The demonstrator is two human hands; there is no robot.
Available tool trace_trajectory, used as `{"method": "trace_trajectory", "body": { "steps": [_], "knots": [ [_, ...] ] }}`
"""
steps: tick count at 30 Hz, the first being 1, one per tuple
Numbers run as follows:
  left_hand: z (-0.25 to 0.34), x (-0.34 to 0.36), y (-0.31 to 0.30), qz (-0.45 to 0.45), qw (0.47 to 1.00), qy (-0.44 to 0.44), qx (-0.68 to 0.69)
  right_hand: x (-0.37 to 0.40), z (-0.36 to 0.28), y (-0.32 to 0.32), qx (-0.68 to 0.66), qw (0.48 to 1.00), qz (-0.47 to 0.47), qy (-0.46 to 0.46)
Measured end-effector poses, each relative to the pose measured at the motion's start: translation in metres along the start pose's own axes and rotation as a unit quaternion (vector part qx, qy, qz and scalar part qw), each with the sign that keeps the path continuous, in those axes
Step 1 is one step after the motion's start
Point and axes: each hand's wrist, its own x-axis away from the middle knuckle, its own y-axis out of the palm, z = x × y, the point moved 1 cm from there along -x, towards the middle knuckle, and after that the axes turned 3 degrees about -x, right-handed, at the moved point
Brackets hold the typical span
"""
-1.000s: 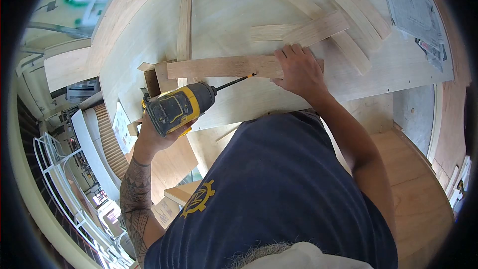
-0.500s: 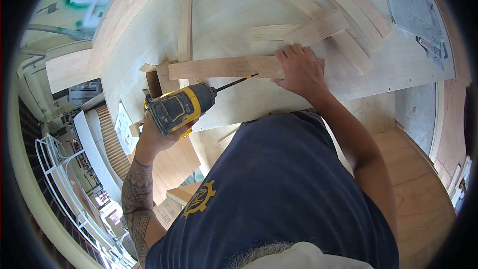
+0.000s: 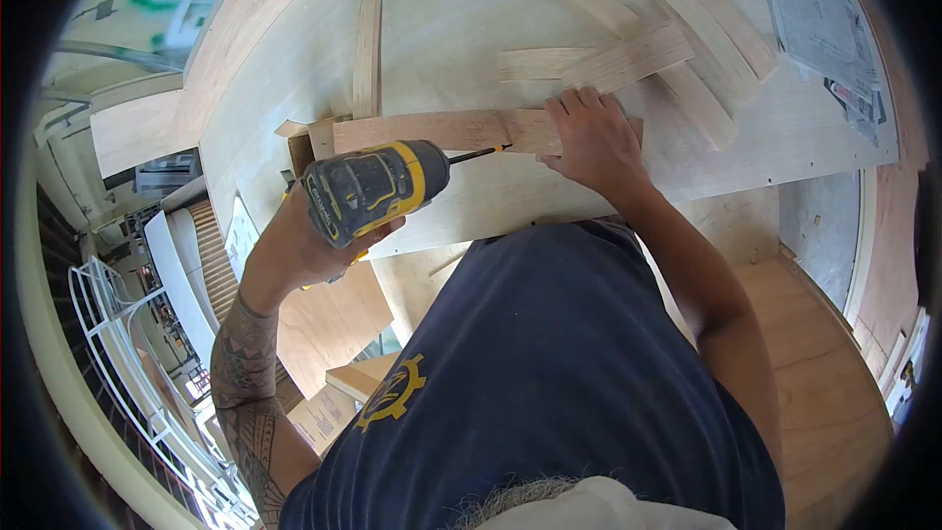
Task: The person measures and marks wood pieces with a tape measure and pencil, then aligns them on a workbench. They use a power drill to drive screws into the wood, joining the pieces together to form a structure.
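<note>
My left hand (image 3: 294, 250) is wrapped round the grip of a yellow and black cordless drill (image 3: 371, 186). Its long dark bit (image 3: 475, 155) points right, with the tip overlapping the near side of a flat wooden strip (image 3: 422, 130). That strip lies crosswise near the front edge of the pale plywood panel (image 3: 442, 191). On its right end is my right hand (image 3: 595, 137), fingers over the far edge and thumb at the near edge, gripping it. Under the strip's left end, a small open cardboard box (image 3: 304, 147) is partly hidden behind the drill.
Another strip (image 3: 369, 34) runs away from me at the back left. Several loose strips (image 3: 633, 54) lie crossed at the right. A newspaper sheet (image 3: 819, 15) covers the far right. Cardboard boxes (image 3: 343, 393) stand below the panel, and a white metal rack (image 3: 128, 363) is at lower left.
My left hand has moved the drill to the right and slightly up, and the drill has turned a little. The bit tip stays near the same spot on the strip. My right hand stays in place.
</note>
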Motion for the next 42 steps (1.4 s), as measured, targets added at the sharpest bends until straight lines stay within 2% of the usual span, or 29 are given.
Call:
{"method": "trace_trajectory", "body": {
  "steps": [1,5,7,8,10,13,17,20,23,25,29,32,34,35,37,42],
  "knots": [
    [0.009,-0.002,-0.004,-0.018,0.999,-0.048,0.014,0.0,0.0,0.0,0.002,1.0,0.004,-0.001],
    [0.027,-0.011,-0.016,-0.029,0.999,-0.042,-0.002,0.0,0.0,0.002,0.009,1.0,0.003,0.001],
    [0.032,-0.016,-0.02,-0.066,0.99,-0.123,0.017,0.0,0.001,0.004,0.015,1.0,0.006,-0.003],
    [0.03,-0.017,-0.02,-0.068,0.99,-0.123,0.016,0.0,0.001,0.005,0.023,1.0,0.01,-0.006],
    [0.024,-0.017,-0.018,-0.042,0.997,-0.059,-0.001,0.0,0.002,0.005,0.022,1.0,0.014,-0.007],
    [0.025,-0.016,-0.017,-0.039,0.998,-0.031,-0.046,0.001,0.002,0.006,0.026,0.999,0.021,-0.012],
    [0.02,-0.016,-0.016,-0.037,0.997,-0.045,-0.057,0.001,0.003,0.006,0.027,0.999,0.021,-0.018],
    [0.019,-0.019,-0.017,-0.069,0.996,-0.059,-0.018,0.0,0.002,0.004,0.032,0.999,0.008,-0.014],
    [0.013,-0.02,-0.009,-0.052,0.998,-0.036,-0.007,0.0,0.001,0.004,0.034,0.999,0.007,-0.011],
    [0.01,-0.02,-0.004,-0.041,0.998,0.009,-0.041,0.0,0.001,0.004,0.036,0.999,0.008,-0.013],
    [0.009,-0.025,0.004,-0.054,0.997,-0.015,-0.05,0.0,0.001,0.004,0.041,0.999,0.013,-0.016],
    [0.006,-0.03,0.01,-0.063,0.998,-0.021,0.003,-0.001,0.001,0.002,0.046,0.999,0.007,-0.016],
    [0.005,-0.03,0.012,-0.072,0.991,-0.08,0.08,-0.001,0.002,0.003,0.044,0.999,0.007,-0.018],
    [0.003,-0.03,0.014,-0.074,0.991,-0.079,0.079,-0.001,0.002,0.003,0.041,0.999,0.008,-0.021],
    [-0.002,-0.025,0.02,-0.038,0.999,-0.006,0.005,-0.001,0.002,0.002,0.045,0.999,0.003,-0.022],
    [0.011,-0.027,0.018,-0.025,0.999,-0.033,0.018,-0.002,0.001,0.003,0.033,0.999,-0.007,-0.023]
  ]
}}
